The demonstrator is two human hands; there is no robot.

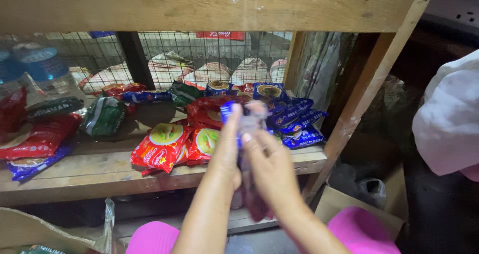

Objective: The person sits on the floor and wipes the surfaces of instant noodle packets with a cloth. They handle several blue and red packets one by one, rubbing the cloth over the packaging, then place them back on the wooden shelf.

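— What sort of place is this?

— A dim storage corner: a rough wooden shelf [100,171] with wire mesh [209,54] behind it and pale sacks beyond the mesh. A slanted wooden post [359,104] props the right end, and a cardboard box [344,204] sits on the floor by its foot.

— And on the shelf?

— Red noodle packets [162,147] lie overlapped near the front edge, about the middle. Blue packets [299,122] are heaped toward the right end, green ones [104,115] further back on the left, and water bottles [42,67] stand in the back left corner. (Sorted by colour, it seems, so each kind can be found at a glance.)

— What are the hands doing?

— Both are raised in front of the shelf's front edge, close together. The left hand [227,144] and the right hand [272,167] each have fingers closed on one thin plastic wrapper [247,119], bluish at its top, held upright between them, clear of the shelf. It is blurred, so I can't tell what it holds.

— Why two hands?

— Probably because the film is limp; pinched from both sides it stays taut.
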